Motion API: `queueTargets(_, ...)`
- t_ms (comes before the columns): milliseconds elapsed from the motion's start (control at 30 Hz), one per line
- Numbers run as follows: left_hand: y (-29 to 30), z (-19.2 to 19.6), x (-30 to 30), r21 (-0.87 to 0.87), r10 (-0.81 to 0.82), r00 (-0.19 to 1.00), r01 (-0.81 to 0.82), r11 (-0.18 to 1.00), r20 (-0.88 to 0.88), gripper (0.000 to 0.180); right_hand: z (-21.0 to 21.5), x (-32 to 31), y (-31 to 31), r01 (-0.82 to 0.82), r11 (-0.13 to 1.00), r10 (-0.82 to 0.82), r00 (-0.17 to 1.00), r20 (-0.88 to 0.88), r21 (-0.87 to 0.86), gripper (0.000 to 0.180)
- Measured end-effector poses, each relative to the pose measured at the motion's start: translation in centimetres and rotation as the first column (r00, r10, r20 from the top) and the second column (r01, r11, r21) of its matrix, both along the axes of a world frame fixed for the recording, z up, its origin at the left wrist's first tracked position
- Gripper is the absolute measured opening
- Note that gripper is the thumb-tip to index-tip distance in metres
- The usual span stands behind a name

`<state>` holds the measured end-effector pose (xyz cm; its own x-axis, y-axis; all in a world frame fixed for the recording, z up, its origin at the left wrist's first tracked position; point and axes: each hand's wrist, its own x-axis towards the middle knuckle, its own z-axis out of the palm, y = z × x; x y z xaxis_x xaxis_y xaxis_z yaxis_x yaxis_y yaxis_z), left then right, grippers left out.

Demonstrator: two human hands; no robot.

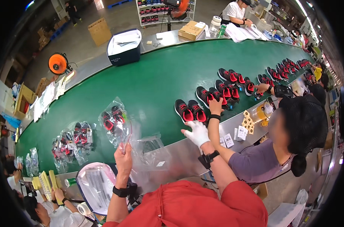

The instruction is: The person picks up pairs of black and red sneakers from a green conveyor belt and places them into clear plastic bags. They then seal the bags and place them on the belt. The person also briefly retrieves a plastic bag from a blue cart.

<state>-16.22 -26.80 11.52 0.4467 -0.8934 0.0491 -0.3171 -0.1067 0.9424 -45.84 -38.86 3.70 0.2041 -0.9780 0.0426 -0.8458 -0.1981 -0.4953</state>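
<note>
My left hand (pixel 123 156), bare, is closed on the gathered end of a transparent plastic bag (pixel 123 138). Inside that bag, a pair of black and red sneakers (pixel 113 119) lies on the green conveyor belt (pixel 157 81). My right hand (pixel 196 133) wears a white glove and has its fingers spread. It is at the near end of an unbagged pair of black sneakers (pixel 191 111) with red linings and white soles; whether the fingertips touch them I cannot tell. Between my hands lies an empty transparent bag (pixel 151 149) at the belt's near edge.
On my right, a co-worker's hand (pixel 216 106) is at another sneaker pair; more pairs line the belt beyond. Bagged sneakers (pixel 81 134) sit on the left. A lined bin (pixel 98 187) of plastic bags stands near my left arm. Labels (pixel 241 132) lie on the metal edge.
</note>
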Motion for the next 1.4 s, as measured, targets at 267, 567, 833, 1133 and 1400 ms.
queueTargets(267, -1.7, -1.5, 0.2, 0.064, 0.001, 1.000, -0.001, 0.998, -0.011, 0.025, -6.0, 1.8, -5.1, -0.046, 0.996, 0.021, 0.948, -0.318, -0.072, 0.043)
queueTargets(567, -1.8, -0.8, 1.7, 0.144, 0.060, 0.998, -0.055, 0.988, -0.026, 0.026, -6.0, 1.9, -2.8, 0.051, 0.983, -0.106, 0.942, -0.319, -0.175, 0.037)
queueTargets(833, -3.0, -0.6, 0.4, 0.089, 0.021, 0.998, -0.015, 0.996, -0.067, 0.025, -7.0, 3.2, -4.6, -0.025, 0.989, -0.044, 0.893, -0.449, -0.147, 0.038)
queueTargets(1133, -3.0, 0.3, 1.8, 0.049, 0.113, 0.983, -0.107, 0.993, -0.143, 0.025, -2.4, 0.5, -6.4, -0.183, 0.945, -0.171, 0.434, 0.885, 0.272, 0.052)
queueTargets(1400, -4.3, 1.6, -1.0, -0.151, -0.050, 0.999, 0.051, 0.987, 0.007, 0.029, 6.5, 7.3, 2.6, -0.514, 0.836, 0.403, 0.813, 0.420, 0.191, 0.033)
